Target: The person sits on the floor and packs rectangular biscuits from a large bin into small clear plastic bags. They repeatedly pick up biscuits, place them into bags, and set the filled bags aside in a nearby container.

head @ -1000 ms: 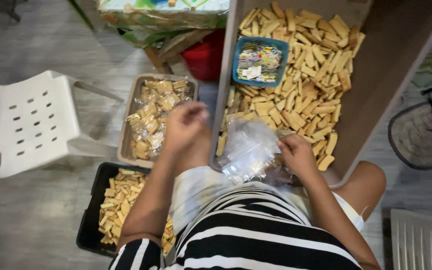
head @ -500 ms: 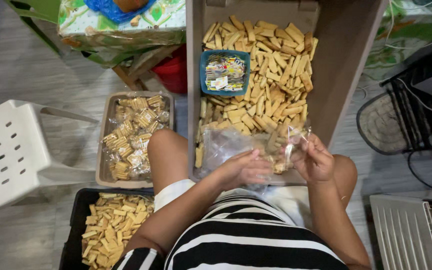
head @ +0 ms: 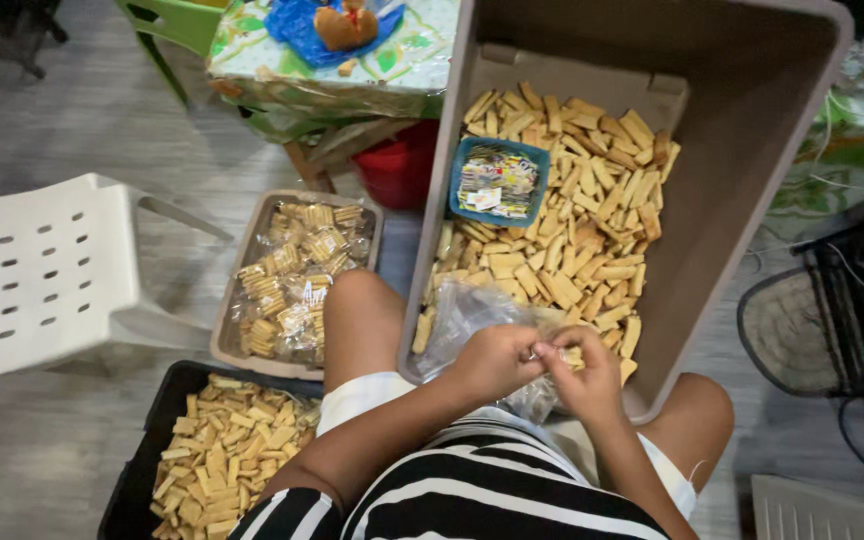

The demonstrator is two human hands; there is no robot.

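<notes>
Biscuit packing is what the hands are busy with: a clear plastic bag (head: 477,325) sits in front of the person's lap, at the near lip of the big grey tub (head: 752,170), and both hands meet at its mouth. The left hand (head: 492,362) is curled shut around the gathered plastic, and the right hand (head: 582,378) pinches the same bunch with thumb and fingertips closed on it; a few biscuits show through the film, though how many the bag holds cannot be told.

Judging by how things lie, the work looks well under way but far from over. A grey tray (head: 242,345) to the person's left already holds a good heap of filled, closed small bags. The tub still carries a deep layer of loose rectangular biscuits (head: 572,230), and a black crate (head: 137,480) by the left knee holds many more loose ones. A small blue basket (head: 537,195) with little printed paper slips rests on the biscuits inside the tub.

A white plastic chair (head: 42,270) stands well apart at the left, and a table with a patterned cloth (head: 402,60) lies beyond the tray.
</notes>
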